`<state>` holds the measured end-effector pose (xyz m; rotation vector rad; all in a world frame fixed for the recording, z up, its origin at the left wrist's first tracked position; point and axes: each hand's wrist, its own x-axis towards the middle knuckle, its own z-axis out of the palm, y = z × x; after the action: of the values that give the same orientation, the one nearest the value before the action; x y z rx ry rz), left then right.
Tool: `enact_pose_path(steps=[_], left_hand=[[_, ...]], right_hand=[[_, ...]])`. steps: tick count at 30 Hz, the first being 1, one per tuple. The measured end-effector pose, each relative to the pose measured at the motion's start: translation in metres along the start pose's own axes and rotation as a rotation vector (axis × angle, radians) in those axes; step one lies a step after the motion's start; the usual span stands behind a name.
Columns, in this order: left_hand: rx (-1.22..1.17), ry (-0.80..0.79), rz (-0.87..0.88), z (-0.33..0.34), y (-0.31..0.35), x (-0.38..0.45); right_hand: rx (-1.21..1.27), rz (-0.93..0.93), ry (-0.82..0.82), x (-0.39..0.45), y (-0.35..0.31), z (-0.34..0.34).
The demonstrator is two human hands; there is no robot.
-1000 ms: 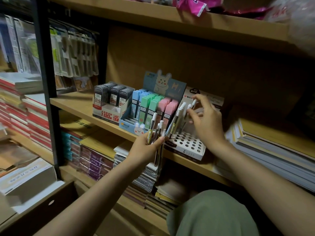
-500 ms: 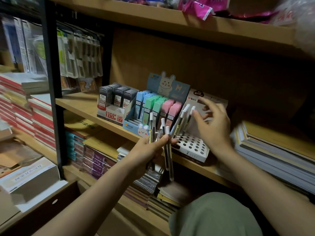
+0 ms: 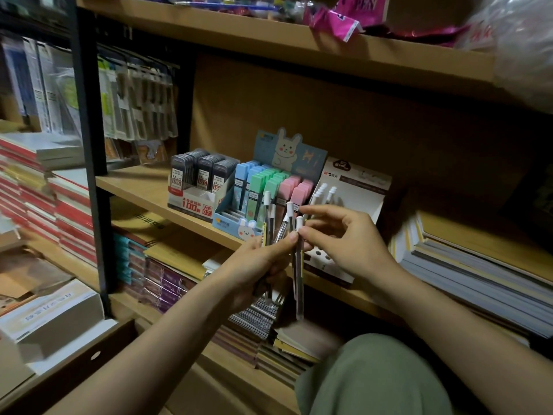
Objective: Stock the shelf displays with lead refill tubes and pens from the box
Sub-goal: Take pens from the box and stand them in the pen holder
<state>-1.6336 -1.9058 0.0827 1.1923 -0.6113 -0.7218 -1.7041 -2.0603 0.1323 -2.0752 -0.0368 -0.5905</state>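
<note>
Apparently both hands (image 3: 257,265) on pens (image 3: 294,235)

Tubes (image 3: 263,187), centre: blue, green, pink. Backing card (image 3: 294,155): blue, white rabbit print. Tubes (image 3: 203,172), left of centre: dark grey, red-and-white labels. Pens (image 3: 294,232): clear, white caps. Packets (image 3: 335,16), top: magenta.

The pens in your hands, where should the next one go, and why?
Probably lift the one pen that the right hand pinches near its white cap out of the bunch in the left hand, then drop it into a free hole of the pen stand. Only a few pens stand there at the back, and open holes show in front.
</note>
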Motion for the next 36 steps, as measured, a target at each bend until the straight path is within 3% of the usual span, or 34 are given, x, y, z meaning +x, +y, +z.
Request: enact_pose_path(steps=[3,6,11,18,24,30,36], left_hand=[[0.000,0.063,0.009,0.003,0.000,0.001],[0.034,0.154,0.055,0.002,0.000,0.003],[0.109,0.192,0.043,-0.006,-0.008,0.004],[0.117,0.190,-0.082,-0.010,-0.011,0.009],[-0.046,0.116,-0.166,-0.011,-0.008,0.010],[0.058,0.019,-0.073,-0.010,-0.008,0.008],[0.059,0.134,0.005,-0.012,-0.014,0.009]], right_hand=[[0.017,0.027,0.018,0.001,-0.005,-0.003],[0.055,0.056,0.172,0.013,-0.013,-0.025],[-0.097,-0.138,0.380,0.030,-0.013,-0.046],[-0.114,-0.068,0.408,0.040,0.013,-0.033],[-0.182,-0.021,0.434,0.039,0.021,-0.042],[-0.377,-0.174,0.424,0.040,0.015,-0.034],[-0.508,-0.161,0.334,0.045,0.013,-0.030]])
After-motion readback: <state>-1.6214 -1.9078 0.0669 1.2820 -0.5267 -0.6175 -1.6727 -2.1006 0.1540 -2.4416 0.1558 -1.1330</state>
